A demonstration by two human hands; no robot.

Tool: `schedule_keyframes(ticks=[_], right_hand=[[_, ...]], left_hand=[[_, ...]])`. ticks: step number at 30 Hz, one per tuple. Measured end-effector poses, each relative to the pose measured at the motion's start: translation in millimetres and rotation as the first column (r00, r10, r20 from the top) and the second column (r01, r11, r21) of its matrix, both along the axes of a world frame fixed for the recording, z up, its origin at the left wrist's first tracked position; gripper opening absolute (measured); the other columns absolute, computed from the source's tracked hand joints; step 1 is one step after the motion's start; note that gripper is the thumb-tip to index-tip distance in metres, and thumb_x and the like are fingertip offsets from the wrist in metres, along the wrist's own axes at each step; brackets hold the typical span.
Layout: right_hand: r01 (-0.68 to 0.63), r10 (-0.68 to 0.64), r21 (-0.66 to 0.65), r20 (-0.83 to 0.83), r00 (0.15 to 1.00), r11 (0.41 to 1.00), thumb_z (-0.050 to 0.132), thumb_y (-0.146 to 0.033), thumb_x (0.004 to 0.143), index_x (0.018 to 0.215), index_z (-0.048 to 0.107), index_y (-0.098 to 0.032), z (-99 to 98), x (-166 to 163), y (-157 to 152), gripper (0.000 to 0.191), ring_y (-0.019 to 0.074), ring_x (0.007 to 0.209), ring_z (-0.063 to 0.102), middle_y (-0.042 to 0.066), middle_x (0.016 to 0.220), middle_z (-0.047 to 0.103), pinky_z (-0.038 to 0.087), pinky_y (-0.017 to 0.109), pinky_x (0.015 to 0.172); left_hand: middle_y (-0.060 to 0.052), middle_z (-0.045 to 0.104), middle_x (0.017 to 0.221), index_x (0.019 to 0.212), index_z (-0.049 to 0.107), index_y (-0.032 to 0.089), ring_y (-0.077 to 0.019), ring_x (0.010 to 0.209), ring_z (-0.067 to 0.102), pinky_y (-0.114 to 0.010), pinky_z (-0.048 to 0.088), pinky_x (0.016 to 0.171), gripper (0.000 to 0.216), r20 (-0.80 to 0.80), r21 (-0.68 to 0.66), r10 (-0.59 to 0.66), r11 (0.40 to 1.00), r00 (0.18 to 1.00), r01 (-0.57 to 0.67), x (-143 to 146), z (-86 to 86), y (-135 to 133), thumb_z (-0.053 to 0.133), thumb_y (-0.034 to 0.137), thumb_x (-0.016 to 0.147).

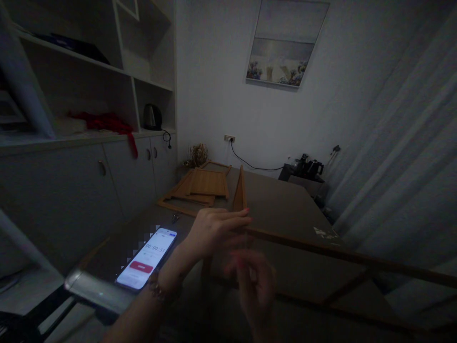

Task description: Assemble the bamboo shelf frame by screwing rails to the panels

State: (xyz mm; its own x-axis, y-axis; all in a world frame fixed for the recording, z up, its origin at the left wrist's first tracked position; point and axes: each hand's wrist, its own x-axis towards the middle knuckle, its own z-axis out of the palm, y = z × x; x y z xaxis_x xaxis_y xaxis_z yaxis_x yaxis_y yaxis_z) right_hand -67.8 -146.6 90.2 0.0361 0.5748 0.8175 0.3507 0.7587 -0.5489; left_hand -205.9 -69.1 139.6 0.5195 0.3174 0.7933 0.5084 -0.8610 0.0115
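Observation:
My left hand (217, 232) reaches in from the lower left, its fingers stretched out to the right at the near end of a wooden frame (307, 247). Whether it touches the frame is unclear. Just below and to the right is my right hand (255, 281), blurred, with its fingers curled in and thumb and forefinger close together. Anything between them is hidden or too small to make out. The frame's long rails run off to the right. Directly beyond my left hand, a slatted wooden panel (240, 190) stands on edge on the table.
Several flat wooden panels (207, 182) lie on the brown table (274, 200). Left of my wrist is a lit phone (148, 259) with a timer, near small metal pieces (176, 217). White scraps (325, 233) lie at right. A kettle (153, 117) stands on the shelf.

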Motion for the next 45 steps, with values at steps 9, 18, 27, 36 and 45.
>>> schedule_keyframes(ticks=[9, 18, 27, 36, 45], right_hand=[[-0.244, 0.252, -0.088, 0.110, 0.961, 0.966, 0.041, -0.040, 0.098, 0.120, 0.060, -0.024, 4.3, 12, 0, 0.033, 0.0192, 0.109, 0.064, 0.007, 0.114, 0.069, 0.054, 0.035, 0.090], [-0.183, 0.179, 0.003, 0.191, 0.965, 0.983, 0.049, -0.026, 0.096, 0.114, 0.064, -0.026, 12.7, 15, 3, 0.024, 0.0151, 0.097, 0.064, 0.003, 0.100, 0.071, 0.054, 0.030, 0.085], [0.127, -0.166, 0.173, 0.231, 0.959, 0.977, 0.063, -0.021, 0.089, 0.099, 0.068, -0.025, 18.8, 10, -6, 0.013, 0.0154, 0.086, 0.061, 0.002, 0.084, 0.065, 0.054, 0.027, 0.074], [0.191, -0.313, 0.336, 0.361, 0.879, 0.922, 0.063, -0.017, 0.088, 0.115, 0.063, -0.024, 27.4, 6, -2, 0.028, 0.0127, 0.067, 0.059, -0.002, 0.073, 0.065, 0.047, 0.030, 0.065], [0.235, -0.384, 0.386, 0.372, 0.845, 0.892, 0.060, -0.018, 0.090, 0.106, 0.065, -0.022, 38.0, 7, 1, 0.017, 0.0127, 0.061, 0.057, -0.001, 0.067, 0.065, 0.040, 0.030, 0.061]], left_hand=[[-0.004, 0.069, 0.118, 0.110, 0.069, 0.025, -0.0144, 0.078, 0.072, -0.023, 0.053, 0.062, 0.031, 0.021, -0.054, -0.035, 0.998, 0.999, 0.036, -1, -3.1, 2, 0.062, 0.044, 0.086], [-0.002, 0.071, 0.115, 0.107, 0.070, 0.026, -0.0145, 0.074, 0.072, -0.025, 0.053, 0.061, 0.031, 0.044, -0.008, -0.004, 1.000, 0.999, 0.004, 2, -4.1, 2, 0.066, 0.043, 0.082], [0.000, 0.070, 0.117, 0.111, 0.067, 0.027, -0.0140, 0.072, 0.071, -0.026, 0.051, 0.060, 0.035, -0.003, 0.005, 0.026, 1.000, 1.000, -0.026, -1, -4.1, 0, 0.070, 0.040, 0.079], [-0.004, 0.070, 0.117, 0.110, 0.069, 0.024, -0.0156, 0.073, 0.071, -0.028, 0.055, 0.065, 0.029, 0.027, -0.044, -0.021, 0.999, 0.999, 0.022, 0, -1.7, 0, 0.064, 0.038, 0.084], [-0.002, 0.071, 0.115, 0.108, 0.069, 0.024, -0.0162, 0.071, 0.071, -0.029, 0.055, 0.059, 0.027, 0.036, -0.007, -0.019, 1.000, 0.999, 0.019, 0, 0.4, -2, 0.062, 0.038, 0.086]])
